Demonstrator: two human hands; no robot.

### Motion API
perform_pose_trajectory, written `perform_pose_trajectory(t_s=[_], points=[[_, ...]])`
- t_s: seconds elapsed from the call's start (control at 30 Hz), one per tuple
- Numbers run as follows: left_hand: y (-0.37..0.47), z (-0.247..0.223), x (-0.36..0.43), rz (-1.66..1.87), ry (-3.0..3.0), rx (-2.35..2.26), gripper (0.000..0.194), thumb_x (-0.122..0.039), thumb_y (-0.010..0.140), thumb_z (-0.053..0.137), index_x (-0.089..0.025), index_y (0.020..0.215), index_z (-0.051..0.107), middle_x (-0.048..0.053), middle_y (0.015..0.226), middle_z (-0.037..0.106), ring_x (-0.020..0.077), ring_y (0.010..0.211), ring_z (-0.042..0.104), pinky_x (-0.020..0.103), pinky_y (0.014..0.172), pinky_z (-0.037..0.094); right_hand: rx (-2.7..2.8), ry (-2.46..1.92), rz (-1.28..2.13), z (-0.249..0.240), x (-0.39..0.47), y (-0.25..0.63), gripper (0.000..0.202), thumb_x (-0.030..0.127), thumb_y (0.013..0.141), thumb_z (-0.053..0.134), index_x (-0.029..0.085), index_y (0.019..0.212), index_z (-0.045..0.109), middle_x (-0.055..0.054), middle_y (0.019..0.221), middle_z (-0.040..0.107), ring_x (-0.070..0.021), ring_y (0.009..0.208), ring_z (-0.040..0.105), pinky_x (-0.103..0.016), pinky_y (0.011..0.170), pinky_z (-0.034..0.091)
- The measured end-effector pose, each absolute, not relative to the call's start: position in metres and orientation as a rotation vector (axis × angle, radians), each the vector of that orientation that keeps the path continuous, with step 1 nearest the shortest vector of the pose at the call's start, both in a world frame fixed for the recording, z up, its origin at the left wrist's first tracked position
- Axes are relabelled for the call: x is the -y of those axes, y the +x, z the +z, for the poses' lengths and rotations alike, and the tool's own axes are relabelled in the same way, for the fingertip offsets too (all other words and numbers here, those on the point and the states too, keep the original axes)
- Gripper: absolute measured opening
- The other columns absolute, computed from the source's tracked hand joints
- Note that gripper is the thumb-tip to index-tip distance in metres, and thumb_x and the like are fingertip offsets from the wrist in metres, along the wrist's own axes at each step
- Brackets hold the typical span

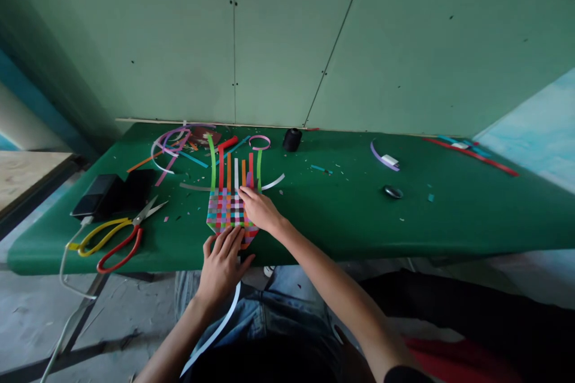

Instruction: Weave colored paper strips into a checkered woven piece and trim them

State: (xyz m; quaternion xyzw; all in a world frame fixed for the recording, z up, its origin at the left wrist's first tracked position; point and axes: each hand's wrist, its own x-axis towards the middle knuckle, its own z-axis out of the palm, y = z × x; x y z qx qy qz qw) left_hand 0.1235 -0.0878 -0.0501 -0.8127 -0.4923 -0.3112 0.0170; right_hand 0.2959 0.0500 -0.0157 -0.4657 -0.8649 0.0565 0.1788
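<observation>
A woven piece [222,209] of many-coloured flat strips lies near the table's front edge, with loose strip ends standing out at its far side. My left hand [224,257] rests on its near end, fingers laid over the weave and thumb held apart. A long white strip [224,318] runs from beneath that hand down over my lap. My right hand [260,208] is on the weave's right side, its fingers bent together and the fingertips at the foot of an upright white strip [236,172]. Whether those fingertips pinch a strip is hidden.
Scissors [135,228] with yellow and red handles lie open at the left, by a black device [97,194] with a white cable [63,272]. Loose strips [173,146] lie behind. A black spool [292,140], a dark oval object [393,191] and red strips [476,157] are farther right.
</observation>
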Motion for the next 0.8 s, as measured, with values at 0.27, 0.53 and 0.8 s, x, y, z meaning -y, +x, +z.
perform_pose_trajectory(t_s=[0.27,0.53,0.8], points=[[0.127,-0.049,0.086,-0.961,-2.482,1.532,0.055,-0.042,0.102,0.065,-0.025,0.153,0.056,0.012,0.147,0.066,0.0332,0.136,0.060,0.052,0.113,0.036,2.395,-1.202,0.204,-0.022,-0.054,0.303,0.046,0.010,0.104,0.043,0.009,0.147,0.061,-0.015,0.151,0.061,-0.0259,0.133,0.063,-0.038,0.115,0.052],[0.124,-0.052,0.086,-0.970,-2.500,1.537,0.058,-0.042,0.102,0.064,-0.025,0.156,0.052,0.012,0.149,0.064,0.0333,0.138,0.058,0.053,0.114,0.035,2.254,-1.158,0.324,-0.026,-0.075,0.300,0.032,0.021,0.111,0.046,0.017,0.116,0.077,-0.010,0.117,0.074,-0.0188,0.105,0.073,-0.030,0.093,0.057],[0.120,-0.053,0.085,-0.944,-2.548,1.520,0.058,-0.039,0.102,0.063,-0.026,0.157,0.050,0.011,0.151,0.063,0.0336,0.140,0.057,0.053,0.113,0.037,2.156,-1.253,0.392,-0.023,-0.084,0.298,0.012,0.017,0.102,0.067,0.018,0.104,0.079,-0.007,0.110,0.075,-0.0178,0.093,0.073,-0.027,0.080,0.054]])
